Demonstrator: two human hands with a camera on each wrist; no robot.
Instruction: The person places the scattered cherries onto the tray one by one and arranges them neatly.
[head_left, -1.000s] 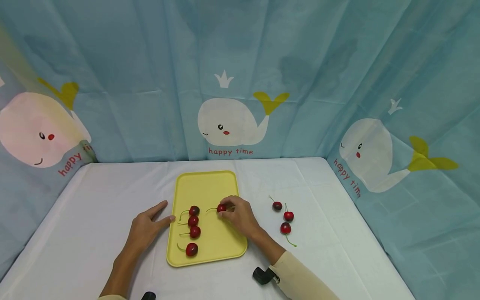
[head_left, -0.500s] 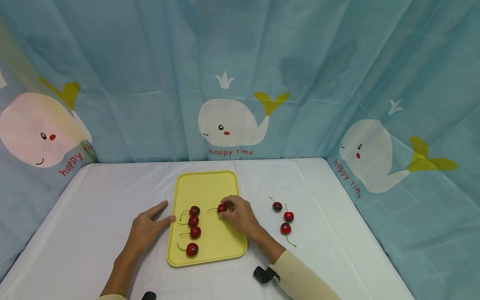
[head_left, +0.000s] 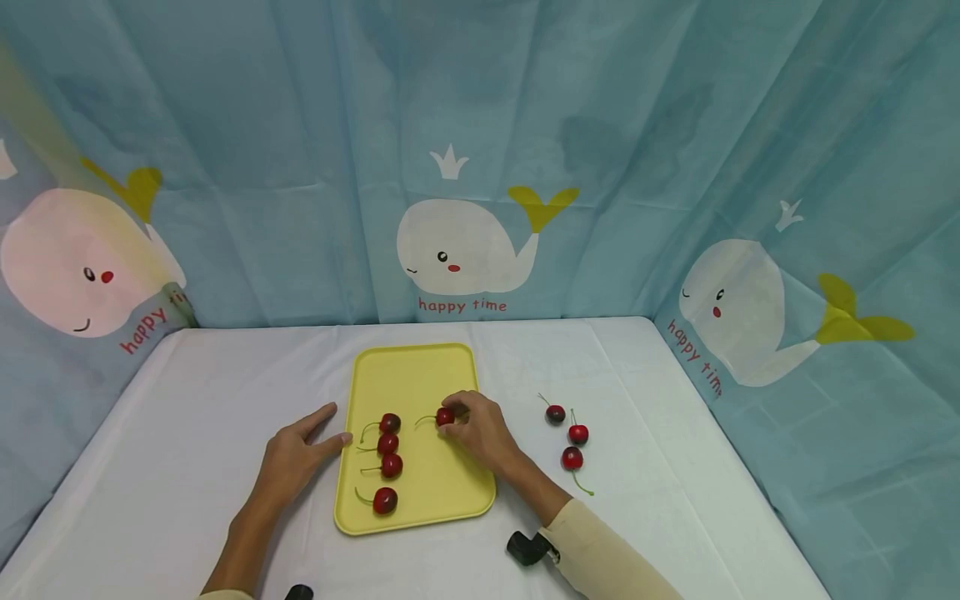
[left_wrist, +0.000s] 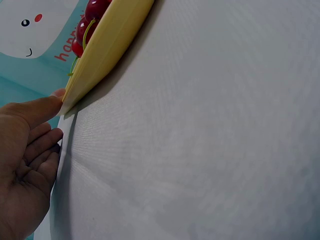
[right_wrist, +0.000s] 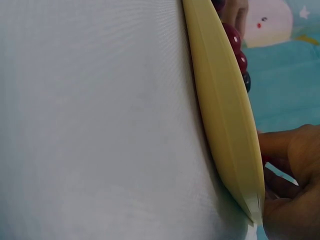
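Note:
On the yellow tray (head_left: 412,375) several dark red cherries (head_left: 392,466) stand in a column on the left half, their green stems pointing left. My right hand (head_left: 483,432) reaches over the tray's right side and pinches one more cherry (head_left: 445,417) between thumb and fingers, its stem also to the left. In the right wrist view the tray wall hides most of that cherry. My left hand (head_left: 291,458) lies at the tray's left edge, fingers fairly straight, with the thumb touching the rim, as the left wrist view (left_wrist: 35,110) also shows.
Three loose cherries (head_left: 572,458) with stems lie on the white tablecloth (head_left: 637,500) right of the tray. A blue curtain (head_left: 300,208) printed with whales hangs behind and beside the table. A black wrist device (head_left: 527,549) sits at the right sleeve.
Almost nothing differs. Both hands keep their places, and the held cherry stays at the same spot over the tray; the whole view shifts very slightly.

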